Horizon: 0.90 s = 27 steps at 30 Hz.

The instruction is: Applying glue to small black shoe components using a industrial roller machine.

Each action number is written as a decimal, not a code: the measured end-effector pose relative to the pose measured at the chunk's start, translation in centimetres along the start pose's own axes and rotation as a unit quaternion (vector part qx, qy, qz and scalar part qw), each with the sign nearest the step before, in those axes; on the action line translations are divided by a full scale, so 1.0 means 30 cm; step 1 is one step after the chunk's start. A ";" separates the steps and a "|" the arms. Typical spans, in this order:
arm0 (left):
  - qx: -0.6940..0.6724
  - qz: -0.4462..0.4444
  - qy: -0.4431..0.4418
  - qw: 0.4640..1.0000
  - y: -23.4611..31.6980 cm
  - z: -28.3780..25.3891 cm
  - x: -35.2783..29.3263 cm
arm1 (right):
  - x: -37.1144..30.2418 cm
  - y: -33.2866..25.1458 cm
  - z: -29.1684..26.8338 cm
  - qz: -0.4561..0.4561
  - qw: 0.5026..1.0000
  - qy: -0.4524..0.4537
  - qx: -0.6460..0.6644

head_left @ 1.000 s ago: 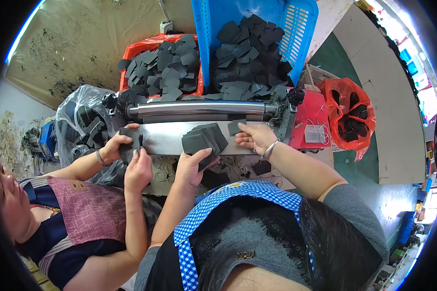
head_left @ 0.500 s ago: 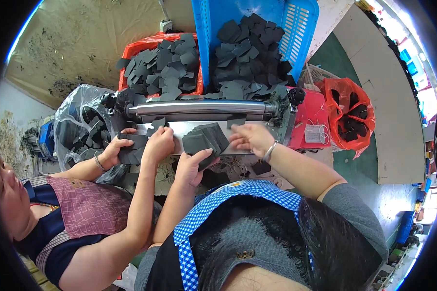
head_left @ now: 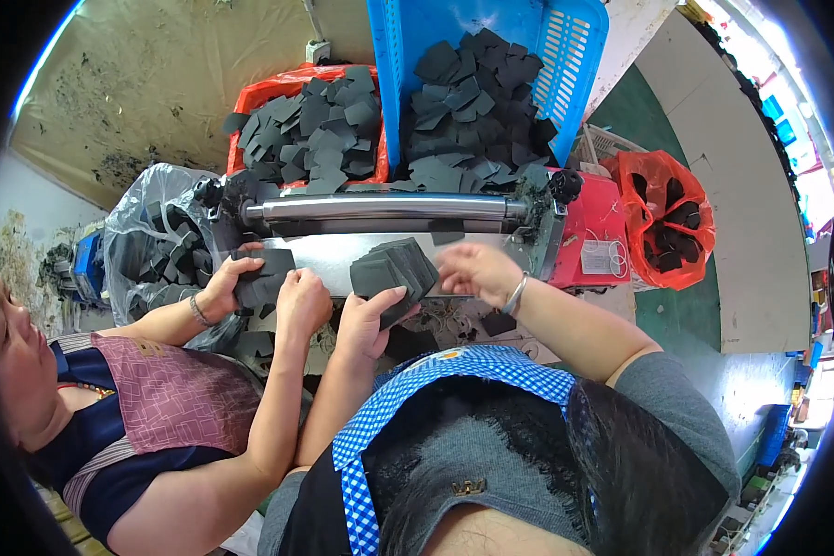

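Nearest, at six o'clock, the person's blue-and-white checked apron [head_left: 510, 364] spreads below the hands. Just beyond it, near the middle of the view, the left hand [head_left: 369, 320] has its grip pinching a fanned stack of dark pieces [head_left: 394, 271], thumb on top, the stack held above the edge of a bright metal plate [head_left: 329, 252]. At three o'clock from the stack is the right hand [head_left: 477, 274], wearing a silver bangle [head_left: 516, 292] at the wrist; its fingers are bent and slightly blurred beside the stack's edge, and whether this grip touches or pinches anything cannot be told. At eight o'clock sits a co-worker [head_left: 171, 389], whose hands are around another bunch of dark pieces [head_left: 267, 278]. Farther off, a single dark piece [head_left: 448, 231] lies at one o'clock from the stack, by the plate's far edge, just short of a shiny metal roller [head_left: 385, 206]. Beyond the roller, a red bag [head_left: 269, 82] heaped with dark pieces stands at eleven o'clock, and a blue crate [head_left: 386, 83] holding more stands at twelve.
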<state>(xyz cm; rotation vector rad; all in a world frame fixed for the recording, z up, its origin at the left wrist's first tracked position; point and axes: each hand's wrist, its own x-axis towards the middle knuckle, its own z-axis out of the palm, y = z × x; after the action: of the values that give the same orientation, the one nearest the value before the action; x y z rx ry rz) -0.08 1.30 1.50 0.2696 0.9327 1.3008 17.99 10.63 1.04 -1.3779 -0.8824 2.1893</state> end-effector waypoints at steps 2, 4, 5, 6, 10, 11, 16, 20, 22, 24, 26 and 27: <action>-0.002 -0.001 0.000 1.000 -0.003 -0.001 -0.005 | -0.010 0.023 0.005 -0.006 0.994 -0.094 -0.059; -0.004 0.000 0.001 1.000 -0.003 -0.004 -0.006 | 0.001 0.017 -0.016 0.029 0.996 -0.084 -0.024; -0.008 0.007 0.009 1.000 -0.002 -0.006 -0.006 | 0.008 0.013 -0.029 0.064 0.995 -0.074 0.011; -0.011 0.014 0.018 1.000 0.000 -0.008 -0.006 | 0.020 0.017 -0.045 0.064 0.995 -0.075 0.011; -0.011 0.019 0.004 1.000 0.007 -0.007 -0.005 | 0.024 0.019 -0.060 0.004 0.997 0.049 0.066; -0.003 0.015 -0.004 1.000 0.004 -0.007 -0.006 | 0.009 0.011 -0.031 -0.021 0.997 0.017 0.072; 0.002 -0.006 -0.049 0.999 -0.011 0.001 -0.008 | -0.024 0.025 0.017 -0.007 0.993 -0.105 -0.057; -0.048 -0.009 -0.057 0.997 -0.010 0.005 -0.012 | -0.033 0.017 0.018 -0.002 0.996 -0.086 -0.022; -0.043 0.000 -0.045 0.998 -0.007 0.001 -0.011 | -0.032 0.007 0.010 0.044 0.999 -0.013 -0.029; -0.004 0.035 0.001 0.999 0.001 -0.004 -0.010 | -0.002 -0.007 -0.026 0.020 0.998 0.058 0.025; 0.000 0.042 -0.001 0.999 0.002 -0.004 -0.009 | 0.028 -0.022 -0.056 -0.017 0.984 0.140 0.106; 0.004 0.048 -0.004 0.999 0.002 -0.004 -0.008 | 0.032 -0.010 -0.058 -0.018 0.984 0.139 0.106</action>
<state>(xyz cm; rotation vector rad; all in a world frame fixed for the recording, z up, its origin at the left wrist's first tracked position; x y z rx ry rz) -0.21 1.06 1.57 0.3300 0.9282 1.3830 19.14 11.96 0.09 -1.5011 -0.5516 1.9370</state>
